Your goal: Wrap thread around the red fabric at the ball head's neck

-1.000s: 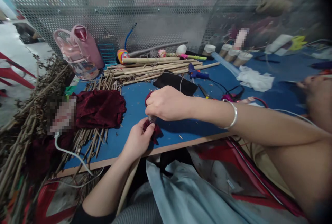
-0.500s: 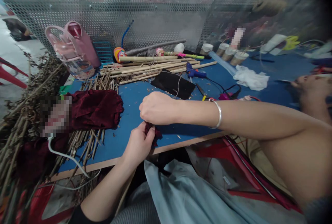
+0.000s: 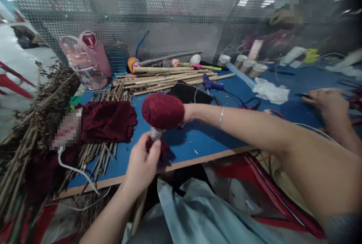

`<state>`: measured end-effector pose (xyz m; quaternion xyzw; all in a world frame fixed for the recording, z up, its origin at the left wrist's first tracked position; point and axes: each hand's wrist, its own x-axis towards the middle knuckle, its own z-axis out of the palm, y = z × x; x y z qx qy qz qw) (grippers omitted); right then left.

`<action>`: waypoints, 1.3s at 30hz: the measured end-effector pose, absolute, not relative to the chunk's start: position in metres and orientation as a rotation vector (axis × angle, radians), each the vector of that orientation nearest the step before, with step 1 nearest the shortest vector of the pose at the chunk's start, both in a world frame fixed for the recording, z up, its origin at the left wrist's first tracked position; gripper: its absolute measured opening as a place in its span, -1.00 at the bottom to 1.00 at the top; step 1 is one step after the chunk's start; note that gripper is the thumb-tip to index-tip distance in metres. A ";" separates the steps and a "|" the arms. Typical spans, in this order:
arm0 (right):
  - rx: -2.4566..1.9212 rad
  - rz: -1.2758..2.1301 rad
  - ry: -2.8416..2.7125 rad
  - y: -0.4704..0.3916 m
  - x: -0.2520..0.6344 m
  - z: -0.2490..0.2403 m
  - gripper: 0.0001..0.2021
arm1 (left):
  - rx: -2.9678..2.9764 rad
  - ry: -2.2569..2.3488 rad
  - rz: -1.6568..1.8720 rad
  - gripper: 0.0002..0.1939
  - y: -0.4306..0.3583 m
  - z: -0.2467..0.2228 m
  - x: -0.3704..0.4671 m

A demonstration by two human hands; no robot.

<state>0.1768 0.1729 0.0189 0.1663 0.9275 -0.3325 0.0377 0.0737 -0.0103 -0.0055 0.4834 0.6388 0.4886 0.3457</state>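
A rounded dark-red cloth-covered head (image 3: pixel 163 111) stands above my left hand, with a pale wrapped neck (image 3: pixel 155 133) under it. My left hand (image 3: pixel 145 153) is closed around the gathered cloth just below that neck, and a stick (image 3: pixel 139 208) runs down beneath it. My right hand (image 3: pixel 189 112) is at the right side of the red head, mostly hidden behind it, so its fingers do not show. Dark-red cloth (image 3: pixel 109 121) lies on thin sticks to the left.
The blue table (image 3: pixel 186 146) bears long sticks (image 3: pixel 169 76), a blue glue gun (image 3: pixel 212 83), black cloth (image 3: pixel 183 91) and white tissue (image 3: pixel 271 90). Pink bottles (image 3: pixel 96 53) stand at the back left. Another person's hand (image 3: pixel 329 102) is at the right. Dry stalks (image 3: pixel 53 97) fill the left edge.
The red head has come into view above my left hand, which has moved slightly left. My right hand has moved from over my left hand to the right, behind the head.
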 end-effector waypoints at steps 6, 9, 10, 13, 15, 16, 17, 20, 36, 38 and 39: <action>0.490 -1.113 2.961 0.140 0.202 0.000 -0.75 | 0.950 1.685 1.300 -0.73 0.007 -0.036 0.059; 0.304 -0.507 3.175 0.126 0.209 0.013 -0.77 | 0.949 1.622 1.272 -0.73 0.007 -0.041 0.065; 0.252 -0.290 3.199 0.123 0.211 0.018 -0.78 | 0.955 1.609 1.263 -0.73 0.006 -0.041 0.067; 0.098 0.147 3.169 0.113 0.210 0.032 -0.76 | 1.000 1.598 1.228 -0.75 0.006 -0.040 0.072; -0.017 0.270 3.131 0.110 0.207 0.039 -0.73 | 1.040 1.613 1.199 -0.77 0.006 -0.040 0.073; -0.062 0.308 3.112 0.110 0.206 0.042 -0.71 | 1.057 1.622 1.185 -0.78 0.006 -0.040 0.074; -0.083 0.340 3.098 0.111 0.204 0.044 -0.70 | 1.071 1.627 1.173 -0.79 0.006 -0.040 0.075; -0.082 0.380 3.092 0.119 0.200 0.051 -0.71 | 1.084 1.622 1.138 -0.81 0.005 -0.038 0.076; -0.099 0.247 3.134 0.122 0.193 0.072 -0.73 | 1.125 1.579 1.157 -0.81 -0.001 -0.033 0.081; -0.101 0.249 3.118 0.124 0.190 0.072 -0.74 | 1.155 1.561 1.151 -0.79 -0.001 -0.034 0.082; -0.103 0.259 3.106 0.124 0.188 0.072 -0.74 | 1.170 1.554 1.143 -0.78 -0.002 -0.034 0.082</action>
